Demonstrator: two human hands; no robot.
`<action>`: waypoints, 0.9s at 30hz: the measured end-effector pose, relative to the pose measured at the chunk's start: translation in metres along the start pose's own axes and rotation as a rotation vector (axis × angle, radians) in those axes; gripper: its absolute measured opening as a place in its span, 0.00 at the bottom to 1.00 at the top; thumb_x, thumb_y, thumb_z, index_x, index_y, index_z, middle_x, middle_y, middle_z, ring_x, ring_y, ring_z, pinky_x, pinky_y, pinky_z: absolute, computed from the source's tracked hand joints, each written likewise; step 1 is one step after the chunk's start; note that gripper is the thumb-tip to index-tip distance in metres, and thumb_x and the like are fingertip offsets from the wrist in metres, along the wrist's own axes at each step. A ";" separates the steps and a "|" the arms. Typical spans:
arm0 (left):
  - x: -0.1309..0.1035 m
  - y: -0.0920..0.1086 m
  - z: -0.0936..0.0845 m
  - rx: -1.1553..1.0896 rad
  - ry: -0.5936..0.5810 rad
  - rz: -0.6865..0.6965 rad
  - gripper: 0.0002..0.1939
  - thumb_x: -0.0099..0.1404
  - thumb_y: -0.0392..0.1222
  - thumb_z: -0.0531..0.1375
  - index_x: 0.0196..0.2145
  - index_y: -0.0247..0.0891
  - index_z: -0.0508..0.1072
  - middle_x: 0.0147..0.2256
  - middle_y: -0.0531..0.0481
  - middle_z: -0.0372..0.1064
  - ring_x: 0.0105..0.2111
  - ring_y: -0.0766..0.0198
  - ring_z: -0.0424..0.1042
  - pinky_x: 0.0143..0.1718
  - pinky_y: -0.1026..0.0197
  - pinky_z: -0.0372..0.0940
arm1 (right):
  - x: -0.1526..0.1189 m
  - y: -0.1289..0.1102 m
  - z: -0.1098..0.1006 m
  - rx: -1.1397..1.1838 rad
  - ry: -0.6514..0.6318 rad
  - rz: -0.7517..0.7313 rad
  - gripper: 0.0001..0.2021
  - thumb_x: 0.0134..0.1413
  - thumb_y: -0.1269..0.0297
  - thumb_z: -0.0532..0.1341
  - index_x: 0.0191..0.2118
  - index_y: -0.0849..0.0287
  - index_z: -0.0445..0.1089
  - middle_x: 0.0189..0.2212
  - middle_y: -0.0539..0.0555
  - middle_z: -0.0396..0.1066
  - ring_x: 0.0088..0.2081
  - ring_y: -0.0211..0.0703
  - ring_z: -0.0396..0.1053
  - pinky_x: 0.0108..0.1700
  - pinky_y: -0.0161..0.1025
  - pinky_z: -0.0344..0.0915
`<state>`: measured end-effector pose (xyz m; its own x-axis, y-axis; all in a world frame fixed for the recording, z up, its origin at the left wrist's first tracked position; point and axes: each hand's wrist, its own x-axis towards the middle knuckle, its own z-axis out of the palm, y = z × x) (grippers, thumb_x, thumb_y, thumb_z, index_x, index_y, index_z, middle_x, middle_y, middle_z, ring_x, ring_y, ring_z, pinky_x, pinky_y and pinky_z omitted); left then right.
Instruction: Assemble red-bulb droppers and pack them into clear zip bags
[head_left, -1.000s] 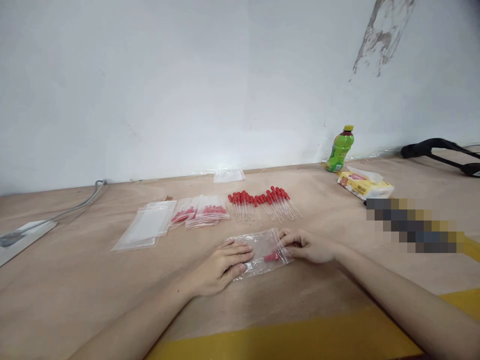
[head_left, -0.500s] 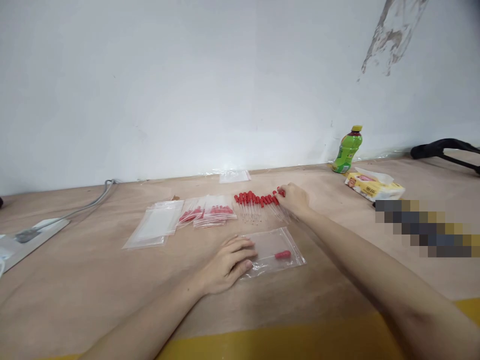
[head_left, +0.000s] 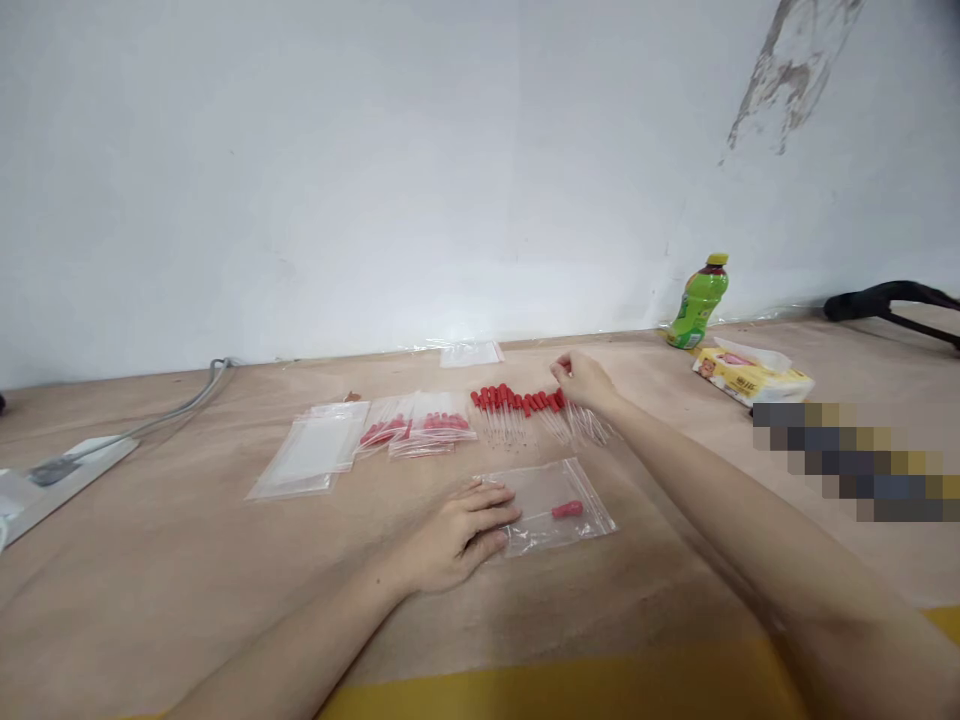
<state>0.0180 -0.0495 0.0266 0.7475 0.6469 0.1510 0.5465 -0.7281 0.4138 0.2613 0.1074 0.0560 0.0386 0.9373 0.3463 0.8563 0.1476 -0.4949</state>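
Observation:
My left hand (head_left: 465,537) lies with its fingers stretched over the left end of a clear zip-lock bag (head_left: 540,480). Inside that bag is one dropper with a red bulb (head_left: 568,509) and a thin clear stem. Beyond the bag, red-bulbed droppers (head_left: 502,397) lie side by side in a row, bulbs toward the wall. My right hand (head_left: 586,382) is at the right end of this row, just above some bulbs, with thumb and fingers pinched together. Whatever is between those fingertips, if anything, cannot be made out.
Filled bags of red-bulbed droppers (head_left: 435,430) overlap left of the row, beside a stack of flat bags (head_left: 311,450). Another bag (head_left: 471,353) lies by the wall. A green bottle (head_left: 697,305) and a tissue pack (head_left: 754,375) stand right; a cable (head_left: 191,403) runs left.
My right hand has shifted slightly up and away from the bulbs at the row's right end, uncovering more stems there. My left hand stays on the bag.

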 end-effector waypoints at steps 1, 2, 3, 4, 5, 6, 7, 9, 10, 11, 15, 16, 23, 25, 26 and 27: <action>0.000 0.000 0.000 -0.004 -0.002 -0.001 0.18 0.66 0.42 0.47 0.53 0.43 0.62 0.55 0.47 0.56 0.55 0.61 0.55 0.57 0.51 0.48 | -0.005 0.002 -0.008 0.099 0.018 -0.038 0.10 0.55 0.62 0.50 0.38 0.61 0.63 0.30 0.55 0.69 0.33 0.39 0.67 0.35 0.35 0.61; 0.000 0.000 0.000 -0.007 -0.004 -0.002 0.18 0.66 0.41 0.46 0.53 0.43 0.62 0.55 0.48 0.56 0.55 0.61 0.55 0.57 0.51 0.47 | -0.011 0.006 -0.015 0.231 0.043 -0.078 0.10 0.56 0.61 0.50 0.39 0.61 0.61 0.27 0.53 0.69 0.31 0.38 0.67 0.33 0.34 0.61; 0.000 0.000 0.000 -0.009 -0.005 -0.002 0.18 0.67 0.41 0.46 0.53 0.44 0.61 0.55 0.48 0.56 0.55 0.61 0.54 0.57 0.52 0.47 | -0.019 0.010 -0.022 0.392 0.073 -0.112 0.10 0.55 0.59 0.50 0.38 0.60 0.59 0.25 0.52 0.68 0.27 0.36 0.66 0.30 0.33 0.61; 0.000 -0.001 0.000 -0.011 -0.004 -0.001 0.18 0.67 0.41 0.46 0.53 0.44 0.61 0.55 0.48 0.56 0.55 0.61 0.54 0.57 0.52 0.47 | -0.029 0.014 -0.027 0.552 0.101 -0.129 0.12 0.54 0.55 0.51 0.38 0.60 0.58 0.24 0.51 0.68 0.24 0.35 0.65 0.27 0.33 0.60; 0.001 -0.001 0.000 -0.013 -0.002 0.000 0.18 0.66 0.41 0.46 0.53 0.44 0.61 0.55 0.48 0.56 0.55 0.61 0.54 0.57 0.51 0.47 | -0.039 0.019 -0.031 0.680 0.126 -0.120 0.14 0.52 0.52 0.52 0.37 0.59 0.57 0.23 0.50 0.67 0.21 0.34 0.63 0.24 0.32 0.60; 0.001 -0.001 0.001 -0.014 0.000 0.001 0.18 0.66 0.42 0.47 0.53 0.44 0.62 0.55 0.48 0.56 0.55 0.61 0.55 0.57 0.51 0.47 | -0.050 0.025 -0.034 0.769 0.141 -0.086 0.16 0.50 0.49 0.54 0.35 0.58 0.57 0.22 0.49 0.66 0.19 0.33 0.61 0.22 0.31 0.58; 0.001 -0.002 0.001 -0.015 0.001 0.000 0.18 0.66 0.42 0.47 0.53 0.44 0.62 0.55 0.48 0.57 0.55 0.61 0.55 0.57 0.51 0.47 | -0.061 0.030 -0.035 0.835 0.153 -0.032 0.18 0.48 0.47 0.55 0.34 0.58 0.56 0.22 0.48 0.66 0.18 0.32 0.60 0.20 0.30 0.57; 0.001 -0.002 0.001 -0.016 0.002 0.000 0.18 0.66 0.42 0.48 0.53 0.44 0.61 0.55 0.47 0.57 0.55 0.61 0.55 0.57 0.51 0.47 | -0.080 0.040 -0.033 0.946 0.156 0.084 0.19 0.44 0.46 0.57 0.32 0.57 0.56 0.22 0.48 0.66 0.18 0.31 0.60 0.19 0.30 0.57; 0.001 -0.003 0.001 -0.017 0.004 0.001 0.18 0.65 0.43 0.48 0.53 0.44 0.61 0.55 0.48 0.57 0.55 0.61 0.55 0.57 0.51 0.47 | -0.087 0.044 -0.030 0.988 0.150 0.137 0.19 0.43 0.46 0.59 0.31 0.57 0.56 0.22 0.48 0.66 0.18 0.31 0.60 0.19 0.29 0.57; 0.001 -0.003 0.001 -0.020 0.006 0.002 0.19 0.65 0.43 0.48 0.53 0.44 0.61 0.55 0.48 0.56 0.55 0.60 0.55 0.57 0.51 0.47 | -0.093 0.048 -0.026 1.031 0.135 0.186 0.19 0.42 0.47 0.60 0.31 0.57 0.56 0.23 0.48 0.67 0.19 0.31 0.61 0.20 0.30 0.58; 0.001 -0.004 0.002 -0.025 0.004 -0.002 0.19 0.65 0.44 0.48 0.54 0.45 0.60 0.55 0.49 0.56 0.55 0.60 0.55 0.57 0.51 0.47 | -0.108 0.052 -0.011 1.231 0.052 0.345 0.18 0.41 0.50 0.62 0.29 0.57 0.57 0.22 0.48 0.67 0.19 0.32 0.62 0.22 0.31 0.61; 0.001 -0.005 0.002 -0.024 0.001 -0.006 0.19 0.65 0.44 0.48 0.54 0.45 0.60 0.55 0.49 0.56 0.55 0.60 0.55 0.57 0.51 0.47 | -0.111 0.051 -0.008 1.272 0.016 0.365 0.17 0.41 0.51 0.62 0.29 0.57 0.57 0.22 0.48 0.67 0.20 0.32 0.63 0.22 0.31 0.62; 0.000 -0.005 0.001 -0.019 -0.007 -0.016 0.18 0.66 0.42 0.47 0.54 0.46 0.59 0.56 0.51 0.54 0.56 0.62 0.53 0.57 0.52 0.47 | -0.126 0.043 -0.008 1.328 -0.178 0.355 0.17 0.42 0.52 0.63 0.30 0.58 0.58 0.23 0.48 0.67 0.20 0.31 0.63 0.21 0.30 0.61; 0.001 -0.004 0.001 -0.021 -0.017 -0.019 0.18 0.66 0.43 0.47 0.54 0.46 0.60 0.56 0.51 0.54 0.56 0.61 0.53 0.57 0.52 0.47 | -0.124 0.046 -0.012 1.345 -0.210 0.385 0.16 0.40 0.54 0.64 0.29 0.58 0.58 0.24 0.49 0.68 0.22 0.32 0.65 0.24 0.31 0.63; 0.001 -0.004 0.001 -0.025 -0.020 -0.020 0.18 0.66 0.43 0.47 0.54 0.46 0.60 0.56 0.50 0.54 0.56 0.61 0.53 0.57 0.52 0.47 | -0.123 0.049 -0.016 1.345 -0.259 0.400 0.16 0.40 0.55 0.64 0.29 0.58 0.59 0.24 0.49 0.69 0.24 0.33 0.67 0.27 0.32 0.64; 0.001 -0.004 0.000 -0.031 -0.021 -0.021 0.19 0.66 0.44 0.48 0.54 0.46 0.60 0.56 0.50 0.54 0.56 0.61 0.53 0.57 0.52 0.47 | -0.121 0.052 -0.019 1.332 -0.333 0.405 0.16 0.39 0.56 0.65 0.30 0.58 0.59 0.25 0.50 0.69 0.25 0.34 0.68 0.29 0.33 0.65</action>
<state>0.0170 -0.0459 0.0249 0.7437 0.6570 0.1236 0.5504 -0.7066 0.4448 0.3114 -0.0044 0.0034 -0.1206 0.9872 -0.1045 -0.3050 -0.1370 -0.9424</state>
